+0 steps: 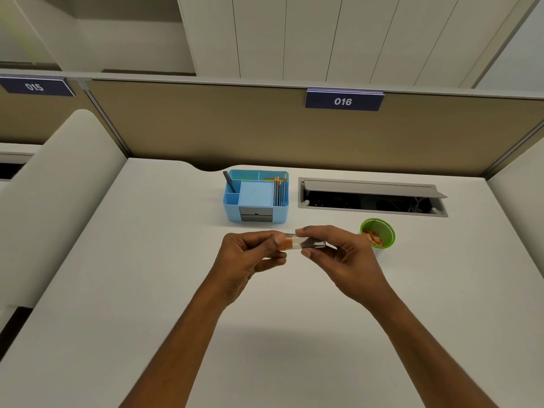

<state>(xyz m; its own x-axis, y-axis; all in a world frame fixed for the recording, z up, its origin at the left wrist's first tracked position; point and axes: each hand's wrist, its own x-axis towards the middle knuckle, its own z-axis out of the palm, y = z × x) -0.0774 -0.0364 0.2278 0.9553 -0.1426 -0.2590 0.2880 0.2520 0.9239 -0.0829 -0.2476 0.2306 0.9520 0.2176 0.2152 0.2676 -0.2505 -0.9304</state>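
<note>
Both my hands hold one small object above the white desk [164,290]: a clear plastic case with an orange end [297,243], lying roughly level. My left hand [250,257] pinches its orange end between thumb and fingers. My right hand [338,251] grips the clear end, thumb below and fingers over the top. What is inside the case is too small to tell. A blue desk organiser [256,195] stands just behind my hands, with several pencils [279,191] in its right slot and a dark pen [229,182] at its left.
A green cup [378,232] holding orange shavings stands right of my right hand. Behind it an open cable hatch [372,197] is sunk into the desk. A beige partition [235,125] with sign 016 closes the back; padded dividers flank the desk.
</note>
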